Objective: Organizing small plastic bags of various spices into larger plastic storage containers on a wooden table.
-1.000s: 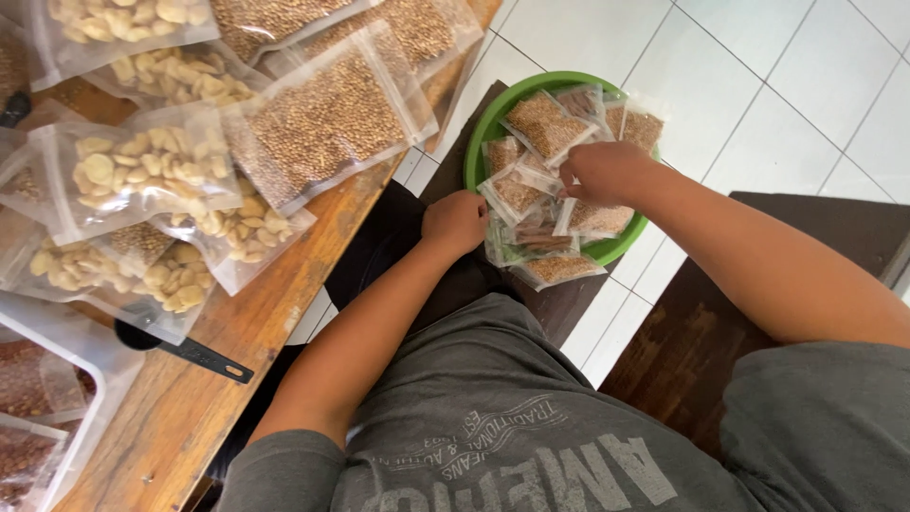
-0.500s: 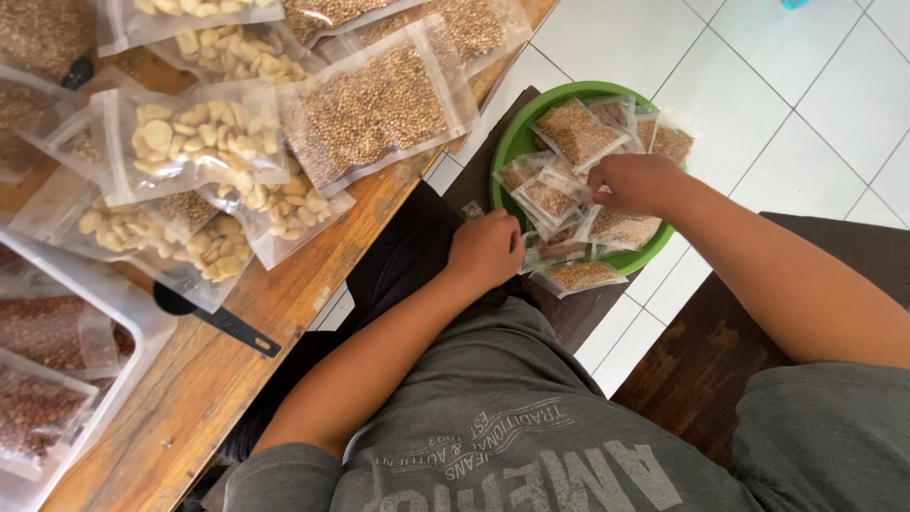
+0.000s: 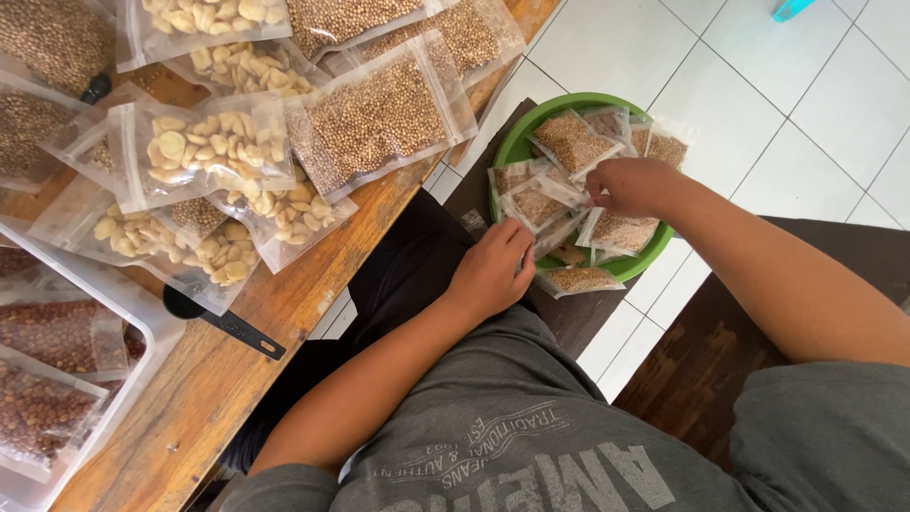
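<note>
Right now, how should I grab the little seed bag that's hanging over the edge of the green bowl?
Pinch the small seed pouch by the flat clear strip at its outer end, coming in from the near side, below the green bowl. That end sticks out past the rim with nothing lying on it, while its other end sits among the other pouches. The left hand is closest.

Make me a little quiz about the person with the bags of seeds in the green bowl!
1. True or false: both hands are at the green bowl.
2. What lies on the wooden table? A) clear bags of seeds and pale nuts B) books C) plates
3. Fill in: the floor beside the bowl is covered in white ____.

Key:
1. True: the left hand and the right hand both touch the small seed bags there.
2. A
3. tiles
</note>
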